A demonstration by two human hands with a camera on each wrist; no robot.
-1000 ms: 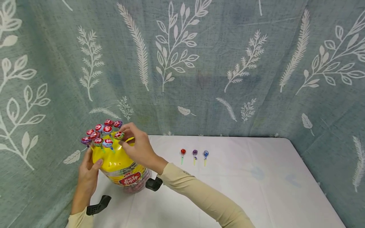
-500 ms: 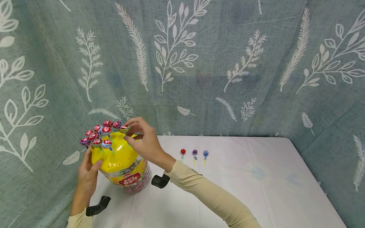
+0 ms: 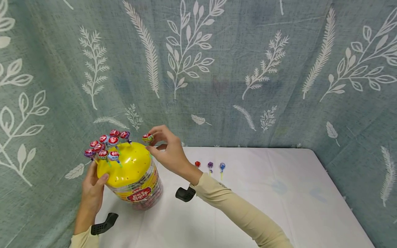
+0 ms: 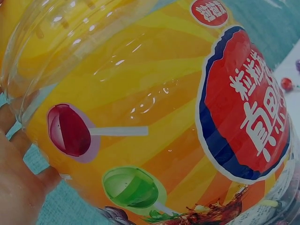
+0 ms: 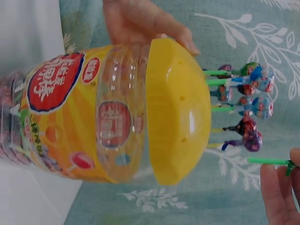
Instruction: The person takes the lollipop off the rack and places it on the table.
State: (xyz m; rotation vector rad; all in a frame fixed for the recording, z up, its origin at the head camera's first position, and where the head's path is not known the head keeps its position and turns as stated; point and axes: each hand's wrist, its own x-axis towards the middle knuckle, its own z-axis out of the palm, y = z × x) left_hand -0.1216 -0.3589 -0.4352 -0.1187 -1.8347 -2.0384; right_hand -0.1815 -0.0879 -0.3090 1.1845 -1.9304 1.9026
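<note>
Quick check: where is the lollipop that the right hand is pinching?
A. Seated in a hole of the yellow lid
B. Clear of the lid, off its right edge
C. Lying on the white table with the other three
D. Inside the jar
B: the right hand pinches the lollipop with its green stick clear of the yellow lid.

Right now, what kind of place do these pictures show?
Probably a staged tabletop set, not a shop: a white table, a leaf-print curtain behind it, and one lollipop jar.
</note>
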